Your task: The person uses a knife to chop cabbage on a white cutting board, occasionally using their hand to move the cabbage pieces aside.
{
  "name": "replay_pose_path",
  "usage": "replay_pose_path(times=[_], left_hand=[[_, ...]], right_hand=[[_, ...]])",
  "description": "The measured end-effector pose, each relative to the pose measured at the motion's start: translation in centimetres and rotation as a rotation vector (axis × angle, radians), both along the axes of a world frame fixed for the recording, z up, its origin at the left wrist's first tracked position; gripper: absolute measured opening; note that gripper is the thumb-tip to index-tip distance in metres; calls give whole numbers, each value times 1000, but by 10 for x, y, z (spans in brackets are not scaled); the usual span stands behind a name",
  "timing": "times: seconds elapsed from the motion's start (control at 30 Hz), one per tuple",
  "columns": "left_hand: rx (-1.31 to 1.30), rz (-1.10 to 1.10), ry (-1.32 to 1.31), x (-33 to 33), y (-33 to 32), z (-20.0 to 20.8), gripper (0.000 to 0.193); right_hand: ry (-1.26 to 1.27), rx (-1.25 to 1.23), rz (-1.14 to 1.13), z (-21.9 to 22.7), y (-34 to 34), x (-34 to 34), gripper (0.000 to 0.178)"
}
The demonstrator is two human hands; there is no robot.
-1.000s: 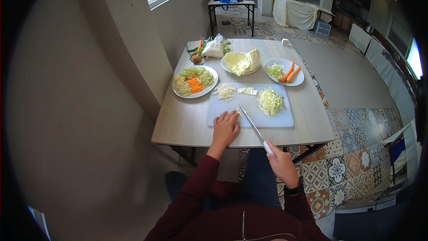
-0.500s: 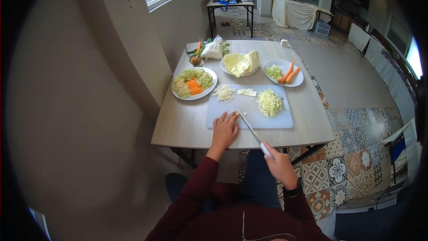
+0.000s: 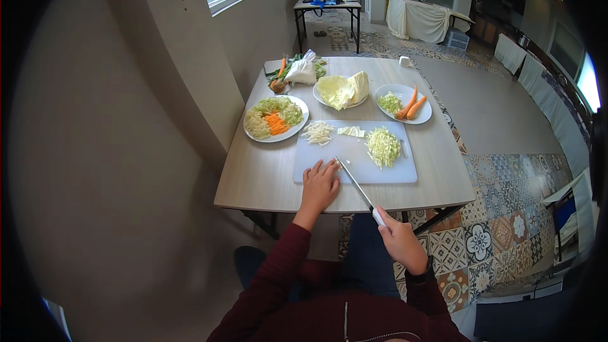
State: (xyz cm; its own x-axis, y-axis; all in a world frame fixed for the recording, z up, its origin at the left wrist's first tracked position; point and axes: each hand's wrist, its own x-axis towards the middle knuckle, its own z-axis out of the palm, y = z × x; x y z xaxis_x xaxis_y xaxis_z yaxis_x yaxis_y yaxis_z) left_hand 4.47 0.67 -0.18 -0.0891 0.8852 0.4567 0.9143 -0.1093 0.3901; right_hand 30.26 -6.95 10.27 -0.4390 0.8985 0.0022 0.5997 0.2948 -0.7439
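On the white cutting board (image 3: pixel 386 175), my left hand (image 3: pixel 321 185) rests with bent fingertips pressed down near the front left. Whatever lies under those fingers is hidden. My right hand (image 3: pixel 401 240) is closed round the white handle of a kitchen knife (image 3: pixel 356 183). Its blade slants up and left, the tip close beside my left fingertips. Behind, the board carries a pile of pale cut strips (image 3: pixel 318 132), a few flat cabbage pieces (image 3: pixel 351 131) and a heap of shredded cabbage (image 3: pixel 382 147). Tiny white bits lie near the blade.
A plate of shredded vegetables (image 3: pixel 277 119) stands left of the board. Behind are a plate with cabbage leaves (image 3: pixel 342 91), a plate with carrots (image 3: pixel 415 105), and a plastic bag (image 3: pixel 301 72) among greens. A wall (image 3: pixel 190 88) runs along the left.
The knife has drawn back slightly toward me, and my right hand has shifted a little lower and to the right. My left hand stays nearly in place.
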Motion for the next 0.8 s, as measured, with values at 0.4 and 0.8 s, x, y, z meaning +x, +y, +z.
replay_pose_path(times=[0.4, 0.8], left_hand=[[-8, 4, 4, 3, 0, 1, 36], [13, 12, -3, 1, 2, 1, 36]], right_hand=[[89, 86, 14, -22, 35, -27, 45], [66, 211, 10, -42, 24, -48, 49]])
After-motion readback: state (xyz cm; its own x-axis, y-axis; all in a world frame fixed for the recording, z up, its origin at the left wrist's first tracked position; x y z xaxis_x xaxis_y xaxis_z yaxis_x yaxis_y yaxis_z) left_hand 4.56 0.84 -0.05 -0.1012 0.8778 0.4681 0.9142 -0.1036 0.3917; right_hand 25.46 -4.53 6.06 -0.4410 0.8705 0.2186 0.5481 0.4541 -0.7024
